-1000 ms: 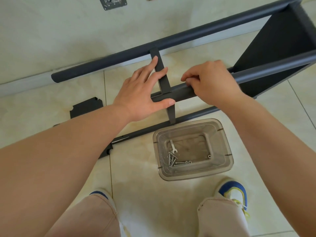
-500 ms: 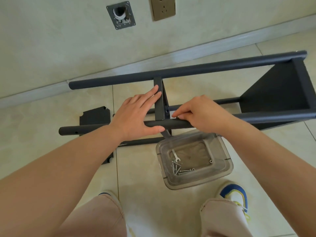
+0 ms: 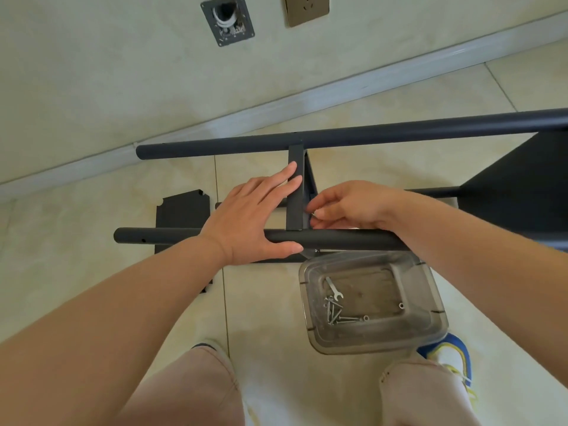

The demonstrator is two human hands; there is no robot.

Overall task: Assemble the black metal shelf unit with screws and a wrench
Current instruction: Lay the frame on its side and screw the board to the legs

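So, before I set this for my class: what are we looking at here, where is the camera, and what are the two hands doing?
There is no machine here. A camera worn on a person's head looks down at their own arms, knees and shoes, so this single picture is their own view. On the tiled floor lies a half-built black shelf frame on its side, near a wall. The left hand lies flat, fingers straight, against a crossbar, thumb under the near tube. The right hand pinches something small at the crossbar's joint, probably a screw; it is too small to be sure. A clear tub by the feet holds a small wrench and spare screws. A loose black plate lies further left.
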